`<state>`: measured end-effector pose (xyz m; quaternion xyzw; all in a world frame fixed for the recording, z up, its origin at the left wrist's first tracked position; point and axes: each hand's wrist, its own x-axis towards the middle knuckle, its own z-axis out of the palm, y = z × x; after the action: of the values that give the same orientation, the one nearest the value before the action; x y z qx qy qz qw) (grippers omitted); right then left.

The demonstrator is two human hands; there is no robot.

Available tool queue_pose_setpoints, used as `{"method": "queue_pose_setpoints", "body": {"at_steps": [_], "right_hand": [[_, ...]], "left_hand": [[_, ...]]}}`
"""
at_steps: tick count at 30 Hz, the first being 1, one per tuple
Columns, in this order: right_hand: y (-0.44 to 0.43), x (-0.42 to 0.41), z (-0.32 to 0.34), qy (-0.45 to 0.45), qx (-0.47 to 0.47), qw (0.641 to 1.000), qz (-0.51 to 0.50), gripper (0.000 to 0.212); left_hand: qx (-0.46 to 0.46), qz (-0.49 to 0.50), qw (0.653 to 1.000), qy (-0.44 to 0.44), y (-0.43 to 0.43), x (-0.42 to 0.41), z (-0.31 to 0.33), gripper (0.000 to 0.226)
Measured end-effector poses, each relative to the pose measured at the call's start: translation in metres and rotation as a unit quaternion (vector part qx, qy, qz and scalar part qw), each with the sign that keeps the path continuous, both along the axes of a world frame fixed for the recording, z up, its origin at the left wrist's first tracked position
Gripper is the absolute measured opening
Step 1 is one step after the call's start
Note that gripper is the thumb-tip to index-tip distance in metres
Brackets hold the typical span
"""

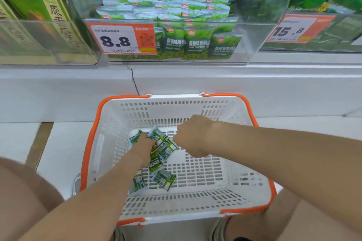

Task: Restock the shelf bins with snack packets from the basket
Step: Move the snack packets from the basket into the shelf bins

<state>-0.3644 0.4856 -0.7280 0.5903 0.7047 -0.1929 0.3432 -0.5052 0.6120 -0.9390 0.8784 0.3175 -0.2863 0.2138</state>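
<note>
A white basket with an orange rim (244, 164) sits on the floor below the shelf. Several small green snack packets (164, 179) lie in its left half. My left hand (146, 146) reaches down into the pile and grips a few packets, whose ends stick out around the fingers. My right hand (193, 138) hovers just right of the pile with its fingers curled under; whether it holds a packet is hidden. Above, a clear shelf bin (246, 45) is heaped with the same green packets (197, 44) and carries an 8.8 price tag (121, 39).
A clear bin with green cartons (37, 4) stands to the left. A bin with larger green bags and a 15.8 tag (293, 29) stands to the right. The white shelf base (195, 80) runs behind the basket. My knees flank the basket.
</note>
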Motion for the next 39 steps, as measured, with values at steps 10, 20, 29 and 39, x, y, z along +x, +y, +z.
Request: {"method": "queue_pose_setpoints", "body": {"at_steps": [10, 20, 29, 39], "right_hand": [[-0.014, 0.026, 0.017, 0.091, 0.062, 0.982, -0.152, 0.032], [-0.035, 0.049, 0.061, 0.233, 0.24, 0.896, -0.292, 0.039], [-0.049, 0.079, 0.101, 0.433, 0.268, 0.769, -0.386, 0.014], [-0.045, 0.079, 0.123, 0.343, 0.421, 0.784, -0.301, 0.016]], "left_hand": [[-0.361, 0.186, 0.89, -0.206, -0.01, 0.046, 0.12, 0.028], [-0.523, 0.292, 0.741, -0.303, -0.032, 0.053, 0.214, 0.013], [-0.429, 0.213, 0.774, -0.415, -0.039, 0.055, 0.239, 0.029], [-0.378, 0.259, 0.723, -0.518, -0.048, 0.068, 0.263, 0.037]]}}
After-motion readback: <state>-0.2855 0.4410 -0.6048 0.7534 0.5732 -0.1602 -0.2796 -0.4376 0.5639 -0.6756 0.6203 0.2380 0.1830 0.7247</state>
